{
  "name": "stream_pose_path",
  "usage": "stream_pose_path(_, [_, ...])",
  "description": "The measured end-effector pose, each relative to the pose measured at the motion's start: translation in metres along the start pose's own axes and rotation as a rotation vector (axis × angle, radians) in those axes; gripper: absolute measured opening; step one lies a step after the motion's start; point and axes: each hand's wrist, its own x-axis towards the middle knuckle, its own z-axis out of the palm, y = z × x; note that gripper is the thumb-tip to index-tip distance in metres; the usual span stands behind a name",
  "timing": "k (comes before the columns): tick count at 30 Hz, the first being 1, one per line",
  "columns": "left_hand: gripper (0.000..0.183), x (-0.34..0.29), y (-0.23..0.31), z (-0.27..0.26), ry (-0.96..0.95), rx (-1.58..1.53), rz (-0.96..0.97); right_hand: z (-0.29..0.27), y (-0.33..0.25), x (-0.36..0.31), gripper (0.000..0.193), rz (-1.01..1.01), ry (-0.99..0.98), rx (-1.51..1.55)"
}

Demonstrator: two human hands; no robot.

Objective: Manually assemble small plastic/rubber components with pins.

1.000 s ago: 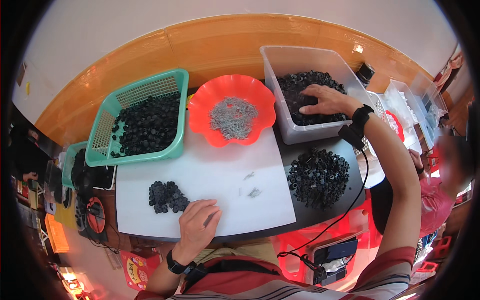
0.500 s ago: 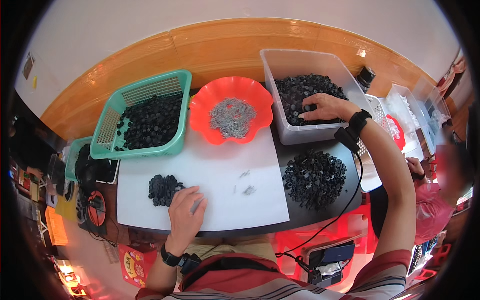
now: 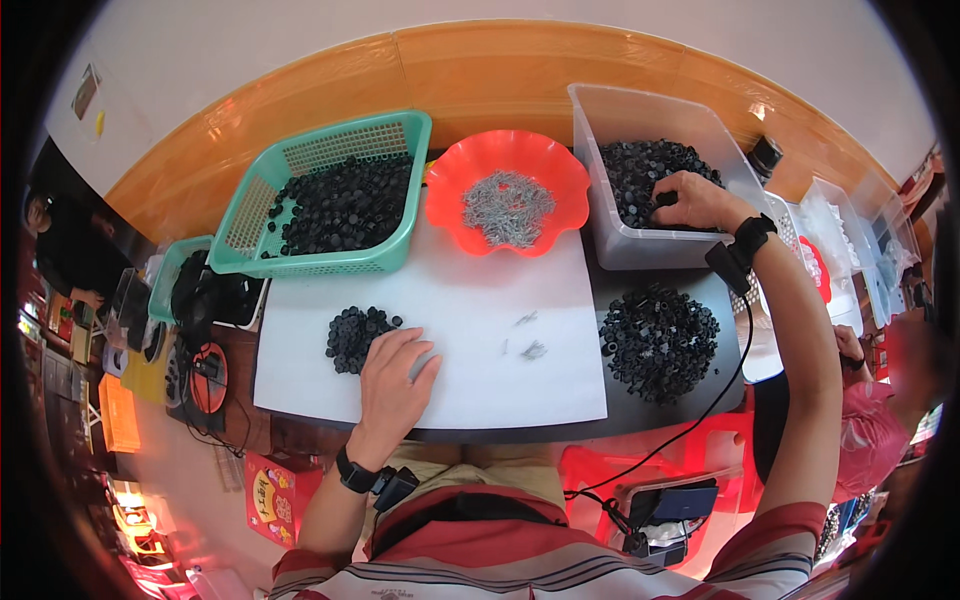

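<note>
My left hand (image 3: 397, 378) rests on the white sheet (image 3: 470, 300) with its fingers stretched out, beside a small pile of black round caps (image 3: 352, 338). One cap lies loose near its fingertips. At the back right, my right hand (image 3: 697, 203) reaches over the near wall of a translucent plastic bin (image 3: 650, 250). Its fingers are curled around dark caps, of which a bit shows at the fingertips; how many is hidden. Many black parts (image 3: 640, 170) fill the bin's bottom beneath it.
A red scalloped bowl (image 3: 447, 200) of thin metal pins stands behind the sheet, beside a green basket (image 3: 330, 262) of black caps. A few pins (image 3: 533, 350) lie on the sheet. Another heap of black parts (image 3: 658, 345) sits right of it. A cable (image 3: 690, 425) hangs from my right wrist.
The whole view has shifted a little. My right hand's fingers have curled in and lifted slightly from the parts in the bin. My left hand's fingers have spread beside the cap pile.
</note>
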Motion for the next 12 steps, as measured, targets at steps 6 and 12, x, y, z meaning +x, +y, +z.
stream_pose_path(6, [0.021, 0.0015, -0.0008, -0.0005, -0.003, -0.009, -0.007, -0.0054, -0.0006, -0.0041, 0.036, 0.022, 0.045, 0.034])
stream_pose_path(12, [0.020, 0.0007, -0.0024, -0.0001, 0.003, 0.005, 0.018, -0.0030, 0.0029, -0.0015, 0.030, 0.130, 0.093, 0.130])
